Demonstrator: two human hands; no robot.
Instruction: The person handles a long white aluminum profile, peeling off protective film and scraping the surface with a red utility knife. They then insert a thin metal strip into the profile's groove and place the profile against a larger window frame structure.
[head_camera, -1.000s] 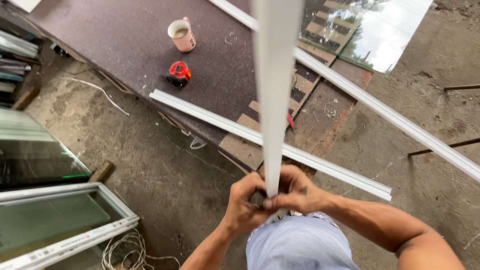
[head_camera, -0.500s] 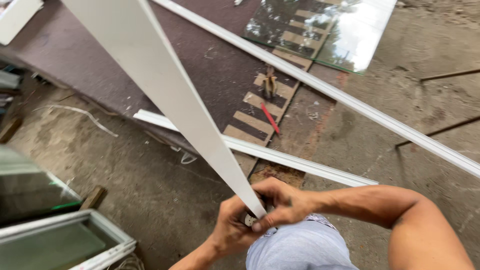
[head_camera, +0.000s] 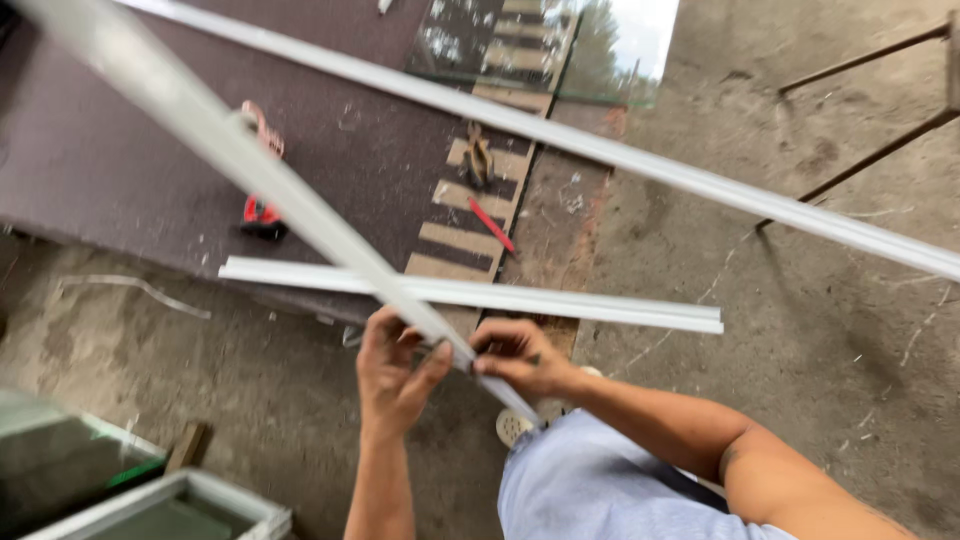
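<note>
Whereas half a second earlier the long white strip (head_camera: 250, 165) rose steeply across the view, it now lies lower and more slanted, running from the upper left corner down to its near end by the person's knee; a second earlier it stood almost upright. Judged from this, the strip is being tipped down and over to the left while its near end stays in both hands, so the handling of that end appears to be under way, not finished.

Left part of the view: a glazed window frame (head_camera: 150, 505) lies on the concrete floor (head_camera: 800, 330) at the lower left corner. Above it a dark brown board (head_camera: 130, 120) carries a red tape measure (head_camera: 260, 212), half hidden behind the strip.

Centre: the left hand (head_camera: 392, 368) comes up from below on a nearly vertical forearm, palm toward the strip, its fingers (head_camera: 432, 362) closed against the strip's left side close to the near end. The right hand (head_camera: 520, 355) reaches in from the right on a bent arm, elbow out at the lower right, its fingers (head_camera: 492, 362) pinched together on the same end, just beside the left thumb. The two hands nearly touch. Behind them a shorter white profile (head_camera: 600, 304) lies on the board's edge and a slatted pallet (head_camera: 470, 200); a red pencil (head_camera: 490, 224) rests on the slats.

Right part: a second long white profile (head_camera: 760, 200) crosses diagonally, and a sheet of glass (head_camera: 560, 45) lies at the top.
</note>
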